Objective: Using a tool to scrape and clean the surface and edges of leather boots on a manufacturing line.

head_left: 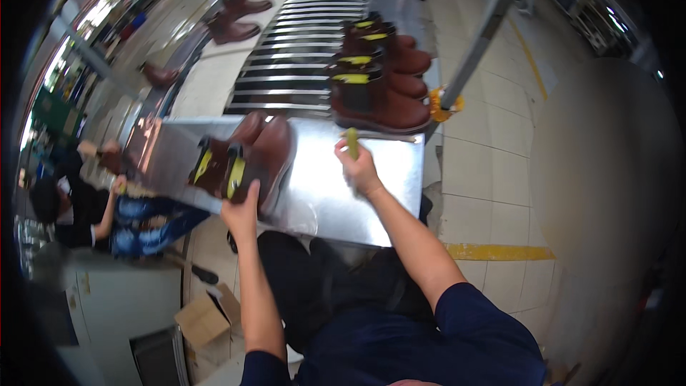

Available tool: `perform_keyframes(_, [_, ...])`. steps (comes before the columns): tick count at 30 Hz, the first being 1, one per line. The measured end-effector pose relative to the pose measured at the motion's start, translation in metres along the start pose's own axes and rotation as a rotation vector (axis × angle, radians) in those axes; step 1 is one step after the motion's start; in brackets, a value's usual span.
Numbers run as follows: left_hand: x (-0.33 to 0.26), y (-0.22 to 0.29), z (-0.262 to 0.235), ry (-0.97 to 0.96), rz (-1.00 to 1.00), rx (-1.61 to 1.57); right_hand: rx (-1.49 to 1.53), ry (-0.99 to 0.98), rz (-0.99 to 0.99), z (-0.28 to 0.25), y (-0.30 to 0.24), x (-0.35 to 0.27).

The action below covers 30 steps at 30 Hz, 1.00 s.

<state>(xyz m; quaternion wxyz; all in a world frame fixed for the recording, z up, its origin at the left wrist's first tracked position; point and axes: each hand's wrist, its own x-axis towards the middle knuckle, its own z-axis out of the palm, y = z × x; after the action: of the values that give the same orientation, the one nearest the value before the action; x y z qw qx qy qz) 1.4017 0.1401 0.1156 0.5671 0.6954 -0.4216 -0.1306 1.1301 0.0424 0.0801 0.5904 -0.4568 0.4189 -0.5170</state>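
My left hand (241, 216) is closed on the nearer of two brown ankle boots (270, 154), which lie side by side on the metal tabletop. It grips near the boot's dark shaft, beside a yellow-green patch, with part of the fingers hidden. To the right, above the bare metal, my right hand (359, 169) is closed around a stubby yellow-green handle (352, 141). The handle points up and away; whatever lies at its other end is hidden in my fist. Neither this handle nor my right hand touches the boots.
Several brown boots (386, 104) stand at the table's far right, beside a slatted roller conveyor (300, 50). More boots (232, 25) line the conveyor's left side. A slanted metal post (486, 28) rises at the right. Another person (75, 207) sits at the left, near a cardboard box (202, 320).
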Motion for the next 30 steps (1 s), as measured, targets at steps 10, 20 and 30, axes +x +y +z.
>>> perform_keyframes(10, [-0.097,0.097,0.02,-0.497,-0.015,0.158,-0.226,-0.035,-0.134,0.003,-0.013,-0.003])
perform_keyframes(20, [0.017,0.106,0.03,-1.033,0.574,0.128,-0.193,-0.089,-0.166,0.005,-0.01,0.0])
perform_keyframes(30, [-0.044,0.092,-0.023,-1.172,0.486,-0.012,-0.108,-0.048,-0.097,0.003,0.012,0.006])
